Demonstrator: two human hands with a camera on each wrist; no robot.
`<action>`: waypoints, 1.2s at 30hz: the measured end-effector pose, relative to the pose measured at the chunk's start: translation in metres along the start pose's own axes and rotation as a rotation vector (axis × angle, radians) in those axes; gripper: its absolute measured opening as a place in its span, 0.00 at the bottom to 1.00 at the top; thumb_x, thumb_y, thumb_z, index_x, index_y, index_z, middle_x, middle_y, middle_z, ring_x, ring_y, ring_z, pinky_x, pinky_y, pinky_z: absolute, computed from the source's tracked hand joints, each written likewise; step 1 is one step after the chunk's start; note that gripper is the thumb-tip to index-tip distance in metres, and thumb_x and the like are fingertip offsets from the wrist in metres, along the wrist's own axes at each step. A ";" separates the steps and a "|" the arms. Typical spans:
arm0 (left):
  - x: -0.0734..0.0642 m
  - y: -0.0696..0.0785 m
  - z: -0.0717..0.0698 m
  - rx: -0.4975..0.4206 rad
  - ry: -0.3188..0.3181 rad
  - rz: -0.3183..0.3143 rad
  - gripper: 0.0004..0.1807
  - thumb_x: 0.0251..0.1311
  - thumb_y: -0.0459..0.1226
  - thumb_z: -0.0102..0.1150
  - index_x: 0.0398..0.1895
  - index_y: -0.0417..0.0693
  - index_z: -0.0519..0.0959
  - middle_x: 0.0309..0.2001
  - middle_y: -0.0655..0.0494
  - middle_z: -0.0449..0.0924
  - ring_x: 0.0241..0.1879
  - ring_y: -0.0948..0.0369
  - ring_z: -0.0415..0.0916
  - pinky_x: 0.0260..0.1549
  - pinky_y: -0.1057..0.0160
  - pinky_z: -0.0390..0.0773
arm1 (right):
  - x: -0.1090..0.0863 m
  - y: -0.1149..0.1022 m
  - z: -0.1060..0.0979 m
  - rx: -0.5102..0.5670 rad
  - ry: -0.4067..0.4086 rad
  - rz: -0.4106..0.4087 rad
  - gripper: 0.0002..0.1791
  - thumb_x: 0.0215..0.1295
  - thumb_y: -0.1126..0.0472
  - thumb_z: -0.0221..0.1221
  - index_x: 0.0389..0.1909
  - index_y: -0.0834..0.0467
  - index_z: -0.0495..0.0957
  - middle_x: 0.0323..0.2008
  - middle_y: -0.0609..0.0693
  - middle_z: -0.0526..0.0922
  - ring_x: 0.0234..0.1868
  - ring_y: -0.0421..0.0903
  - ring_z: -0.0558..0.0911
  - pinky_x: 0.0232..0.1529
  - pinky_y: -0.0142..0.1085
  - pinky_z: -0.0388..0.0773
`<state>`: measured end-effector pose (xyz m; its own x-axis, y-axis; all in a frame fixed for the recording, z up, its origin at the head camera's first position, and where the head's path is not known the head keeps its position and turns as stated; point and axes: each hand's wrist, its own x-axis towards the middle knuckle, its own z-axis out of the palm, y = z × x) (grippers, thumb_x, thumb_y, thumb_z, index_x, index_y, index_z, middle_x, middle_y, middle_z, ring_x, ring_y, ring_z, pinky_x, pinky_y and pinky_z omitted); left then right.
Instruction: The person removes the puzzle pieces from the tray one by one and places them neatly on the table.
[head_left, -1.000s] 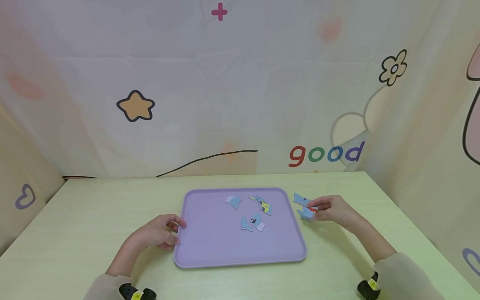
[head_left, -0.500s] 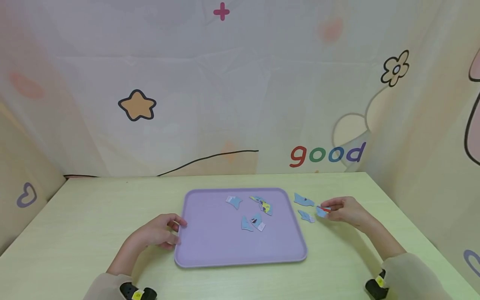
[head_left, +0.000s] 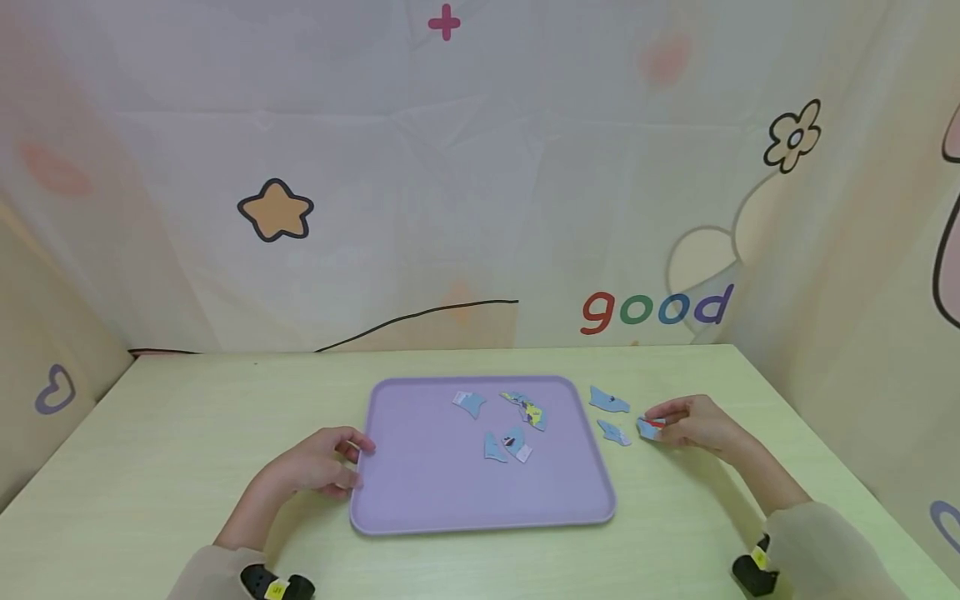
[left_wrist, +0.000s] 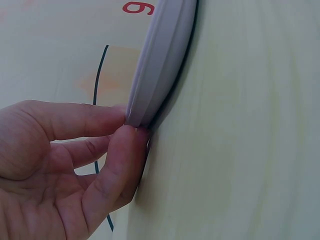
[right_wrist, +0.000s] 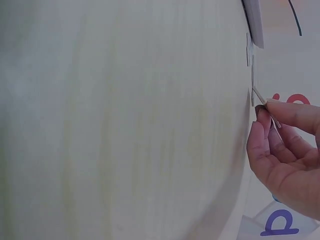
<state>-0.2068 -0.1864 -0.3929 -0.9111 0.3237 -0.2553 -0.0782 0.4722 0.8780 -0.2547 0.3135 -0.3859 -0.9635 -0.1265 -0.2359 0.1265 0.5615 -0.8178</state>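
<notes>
Behind the tray (head_left: 435,492), printed cloth (head_left: 390,208)

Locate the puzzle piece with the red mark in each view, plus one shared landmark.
Head: puzzle piece right of centre, low, pinched by the right hand.
Left wrist: not in it.
Right wrist: near the right edge, edge-on.
Shared landmark: purple tray, lower centre in head, top in left wrist, top right in right wrist.

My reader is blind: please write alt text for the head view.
A person's right hand pinches a red-marked blue puzzle piece near two loose pieces on a pale table; the left hand holds the edge of a purple tray bearing more pieces.
</notes>
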 end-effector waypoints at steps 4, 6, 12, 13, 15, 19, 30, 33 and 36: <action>0.000 0.000 0.000 -0.002 -0.001 -0.001 0.21 0.44 0.21 0.60 0.45 0.34 0.70 0.35 0.48 0.64 0.23 0.59 0.68 0.22 0.64 0.77 | 0.002 0.000 0.002 -0.025 0.001 0.004 0.22 0.48 0.73 0.60 0.47 0.73 0.72 0.33 0.52 0.76 0.27 0.42 0.71 0.24 0.29 0.72; -0.001 0.000 0.000 -0.001 0.000 0.002 0.21 0.44 0.22 0.60 0.45 0.34 0.70 0.35 0.48 0.64 0.23 0.59 0.68 0.22 0.64 0.77 | 0.003 -0.001 0.003 -0.035 0.005 0.005 0.21 0.48 0.72 0.61 0.47 0.73 0.73 0.33 0.52 0.76 0.27 0.42 0.71 0.24 0.29 0.72; -0.002 0.002 0.001 -0.010 0.003 0.005 0.20 0.44 0.21 0.59 0.45 0.34 0.70 0.34 0.48 0.64 0.22 0.59 0.68 0.21 0.65 0.76 | 0.003 -0.001 0.004 -0.033 0.010 0.004 0.21 0.48 0.72 0.61 0.45 0.74 0.73 0.30 0.50 0.77 0.25 0.41 0.72 0.24 0.28 0.73; -0.002 0.002 0.001 -0.011 0.003 0.005 0.20 0.44 0.21 0.59 0.45 0.34 0.70 0.34 0.48 0.64 0.22 0.59 0.68 0.21 0.65 0.76 | 0.003 -0.001 0.004 -0.040 0.010 0.001 0.21 0.48 0.72 0.61 0.45 0.74 0.73 0.30 0.50 0.77 0.26 0.41 0.72 0.24 0.28 0.73; -0.002 0.002 0.001 -0.013 0.003 0.004 0.20 0.44 0.21 0.59 0.45 0.34 0.70 0.34 0.48 0.64 0.22 0.59 0.67 0.21 0.65 0.76 | 0.002 -0.002 0.003 -0.055 0.018 -0.002 0.21 0.48 0.72 0.61 0.45 0.74 0.73 0.31 0.50 0.77 0.26 0.41 0.72 0.24 0.29 0.73; -0.001 0.001 0.000 -0.008 0.003 0.006 0.21 0.44 0.22 0.60 0.45 0.34 0.71 0.34 0.48 0.64 0.22 0.59 0.67 0.21 0.65 0.76 | -0.001 -0.003 0.003 -0.123 0.039 -0.019 0.20 0.48 0.71 0.62 0.44 0.73 0.74 0.33 0.52 0.78 0.26 0.41 0.73 0.24 0.30 0.74; 0.001 -0.001 0.000 0.001 0.007 0.004 0.21 0.44 0.22 0.60 0.45 0.34 0.71 0.34 0.48 0.65 0.23 0.59 0.68 0.21 0.64 0.76 | -0.006 -0.008 0.001 -0.210 0.083 -0.029 0.18 0.49 0.68 0.60 0.43 0.72 0.75 0.36 0.57 0.80 0.29 0.43 0.74 0.28 0.32 0.75; 0.001 0.000 0.000 -0.002 0.009 0.003 0.21 0.44 0.21 0.60 0.45 0.34 0.71 0.34 0.48 0.65 0.23 0.59 0.68 0.21 0.64 0.76 | -0.008 -0.009 0.002 -0.201 0.076 -0.052 0.19 0.50 0.68 0.60 0.44 0.72 0.75 0.39 0.61 0.80 0.34 0.45 0.76 0.32 0.32 0.76; 0.001 0.000 0.000 -0.008 0.009 0.004 0.21 0.44 0.21 0.60 0.45 0.34 0.71 0.35 0.48 0.65 0.23 0.59 0.68 0.22 0.64 0.76 | -0.009 -0.011 0.006 -0.187 0.060 -0.088 0.19 0.51 0.69 0.60 0.44 0.73 0.75 0.40 0.62 0.81 0.38 0.47 0.78 0.34 0.32 0.77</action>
<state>-0.2072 -0.1861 -0.3934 -0.9148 0.3186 -0.2482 -0.0778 0.4641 0.8823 -0.2460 0.3039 -0.3776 -0.9820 -0.1358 -0.1315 0.0007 0.6930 -0.7209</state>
